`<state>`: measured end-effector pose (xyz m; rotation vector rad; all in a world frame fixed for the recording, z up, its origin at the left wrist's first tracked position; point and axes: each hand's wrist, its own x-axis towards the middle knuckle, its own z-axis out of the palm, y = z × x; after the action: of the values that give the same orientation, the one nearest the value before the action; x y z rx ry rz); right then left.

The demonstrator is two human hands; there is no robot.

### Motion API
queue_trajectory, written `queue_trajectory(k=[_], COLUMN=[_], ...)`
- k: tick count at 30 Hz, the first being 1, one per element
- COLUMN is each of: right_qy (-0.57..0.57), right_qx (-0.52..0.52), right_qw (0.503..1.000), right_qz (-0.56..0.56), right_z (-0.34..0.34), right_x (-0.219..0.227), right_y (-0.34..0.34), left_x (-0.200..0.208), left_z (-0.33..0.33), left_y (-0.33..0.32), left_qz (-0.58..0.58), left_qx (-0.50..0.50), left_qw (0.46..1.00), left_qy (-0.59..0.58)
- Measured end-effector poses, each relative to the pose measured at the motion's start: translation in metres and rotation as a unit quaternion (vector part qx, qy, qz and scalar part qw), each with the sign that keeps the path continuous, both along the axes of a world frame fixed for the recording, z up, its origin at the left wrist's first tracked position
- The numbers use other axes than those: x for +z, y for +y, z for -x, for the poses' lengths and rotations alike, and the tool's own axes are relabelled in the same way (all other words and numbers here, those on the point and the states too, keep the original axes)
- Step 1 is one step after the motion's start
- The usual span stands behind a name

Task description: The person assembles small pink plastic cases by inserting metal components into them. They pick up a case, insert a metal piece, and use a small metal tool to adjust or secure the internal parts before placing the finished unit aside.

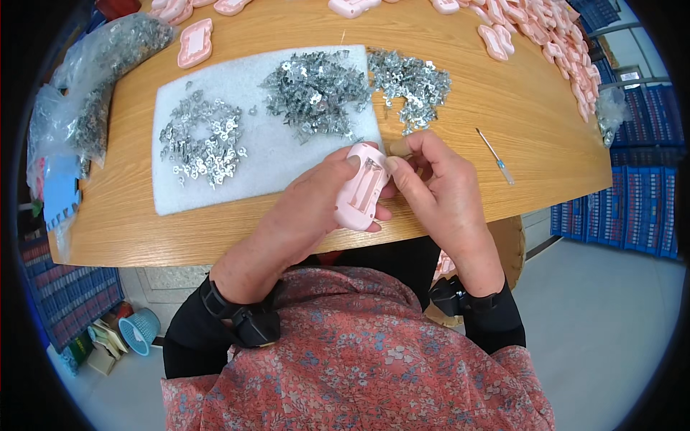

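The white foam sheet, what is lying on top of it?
On the white foam sheet lie two heaps of small shiny metal clips. Its near right corner is covered by the left hand holding a pink plastic case, so anything there cannot be seen.

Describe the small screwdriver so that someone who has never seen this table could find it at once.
Start at the round wooden table and go to its bare right side, right of the person's right hand. The small screwdriver lies there alone, slanted. It is the only thin straight tool, with a pale handle, unlike the pink shells and metal clips.
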<state>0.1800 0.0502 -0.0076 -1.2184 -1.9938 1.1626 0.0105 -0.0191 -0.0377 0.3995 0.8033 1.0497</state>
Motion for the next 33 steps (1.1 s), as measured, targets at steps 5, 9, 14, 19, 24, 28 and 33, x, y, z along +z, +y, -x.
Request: queue_trajectory(k=[5,9,14,19,24,28,33], right_qy=[-0.056,0.047,0.01,0.14,0.157,0.134,0.151], right_qx=[0.035,0.031,0.057,0.04,0.065,0.091,0.088], right_qw=[0.997,0.994,0.994,0.971,0.959,0.95,0.947], right_qz=[-0.027,0.097,0.089,0.188,0.227,0.266,0.27], right_z=[0.001,-0.001,-0.002,-0.006,-0.014,-0.018,-0.018], right_x=[-0.001,0.005,-0.002,-0.005,-0.005,-0.004,-0.002], right_y=[0.001,0.002,0.003,0.001,0.01,0.012,0.008], left_x=[-0.002,-0.004,-0.003,0.008,-0.001,0.016,0.021], left_z=[-0.002,0.002,0.0,0.001,0.003,0.009,0.009], left_y=[0.001,0.001,0.001,0.002,0.0,0.004,0.005], left_qz=[-0.012,-0.011,-0.014,-0.002,-0.122,-0.145,-0.175], left_qx=[-0.014,-0.023,-0.01,-0.003,0.006,-0.075,-0.109], left_qw=[0.999,0.999,0.999,1.0,0.971,0.916,0.897], left_qy=[0.032,0.021,0.03,0.004,0.205,0.366,0.391])
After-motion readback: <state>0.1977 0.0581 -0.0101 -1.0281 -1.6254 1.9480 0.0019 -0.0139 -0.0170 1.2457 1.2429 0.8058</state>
